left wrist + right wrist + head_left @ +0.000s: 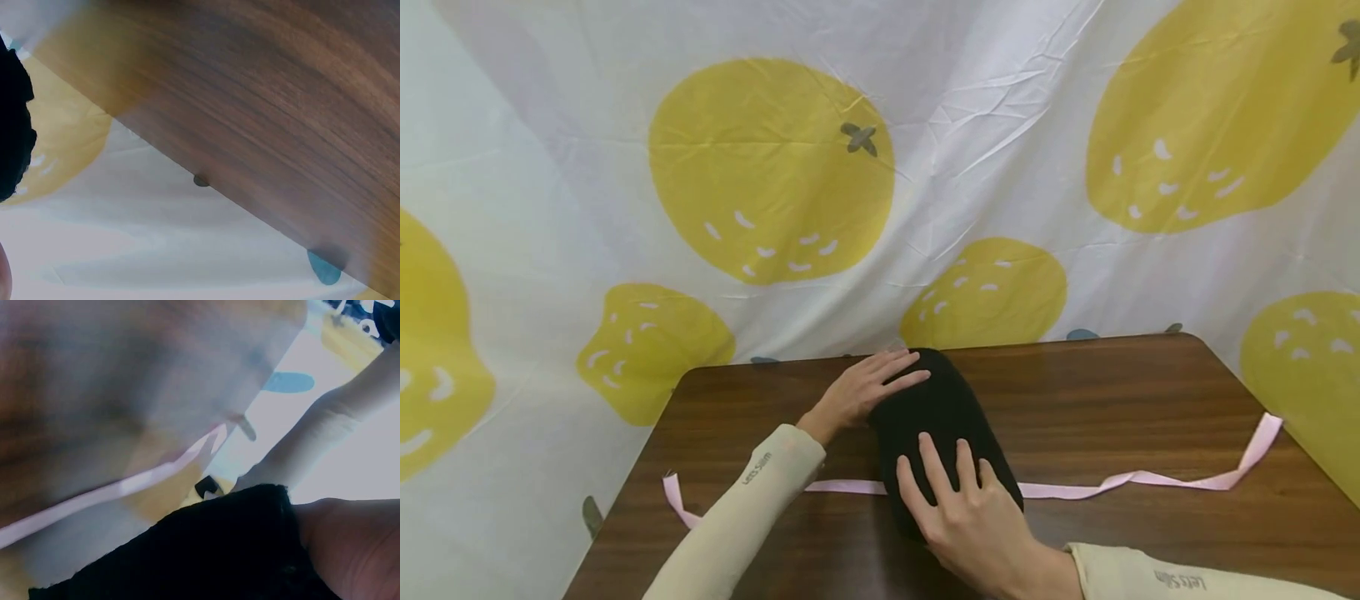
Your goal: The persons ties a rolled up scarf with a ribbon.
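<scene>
At the frame's L side, a white fabric backdrop (550,208) w/ big yellow lemon prints hangs in soft wrinkles; it fills also the whole upper part. Lower L is the corner of a table (737,417), brown w/ streaky wood grain, rounded at its corners. There the curled end of a pink ribbon (1067,492) stands up, smooth & flat like satin. Next comes a cream sleeve (752,508) w/ small dark lettering, then the L hand (861,390), its fingers straight, laid on the far end of a black item (951,404). This item is in the lower centre, on the table: matte, fabric-like, long w/ rounded ends; both wrist views show a slightly ragged edge. The ribbon goes out of sight at it & appears again on its R side. The R hand (977,517) rests on the near part, fingers spread, not clenched; I can't tell if either thumb presses from below. Further R, the ribbon twists & its tip lifts near the table's edge; lower R corner has the other cream sleeve.
</scene>
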Motion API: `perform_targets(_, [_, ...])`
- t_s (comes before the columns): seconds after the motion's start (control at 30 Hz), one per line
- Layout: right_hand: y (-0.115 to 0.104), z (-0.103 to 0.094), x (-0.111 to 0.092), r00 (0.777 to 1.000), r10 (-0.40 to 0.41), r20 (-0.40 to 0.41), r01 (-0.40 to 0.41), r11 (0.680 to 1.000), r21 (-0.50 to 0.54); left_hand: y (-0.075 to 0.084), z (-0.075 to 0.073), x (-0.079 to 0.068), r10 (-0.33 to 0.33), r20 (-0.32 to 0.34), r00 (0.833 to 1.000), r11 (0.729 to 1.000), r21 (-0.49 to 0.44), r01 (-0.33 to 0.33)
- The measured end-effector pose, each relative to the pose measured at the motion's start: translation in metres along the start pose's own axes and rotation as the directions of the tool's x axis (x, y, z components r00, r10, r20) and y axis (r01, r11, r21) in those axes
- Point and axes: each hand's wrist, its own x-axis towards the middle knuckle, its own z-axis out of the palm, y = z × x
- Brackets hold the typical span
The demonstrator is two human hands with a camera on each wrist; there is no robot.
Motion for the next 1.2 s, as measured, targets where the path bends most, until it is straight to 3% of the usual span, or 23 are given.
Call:
perform_targets(0.23, [-0.011,0.003,-0.007,0.994,0.021,-0.103,-0.024,0.999,-0.026,0.008,0.004,0.0,0.037,0.055,0.998,0.998,-0.049,-0.034])
perform_targets(0.37, [-0.016,0.008,-0.01,0.993,0.033,-0.117,-0.037,0.999,-0.033,0.011,0.008,-0.003,0.036,0.085,0.996,0.998,-0.049,-0.032])
perform_targets(1.0, [-0.022,0.023,-0.025,0.999,0.045,-0.023,-0.045,0.999,-0.02,0.021,0.025,-0.008,-0.002,0.168,0.986,0.998,-0.059,0.012])
perform_targets(1.2, [-0.026,0.03,-0.03,0.998,0.056,-0.025,-0.056,0.998,-0.018,0.023,0.029,-0.008,-0.023,0.209,0.978,0.997,-0.064,0.038])
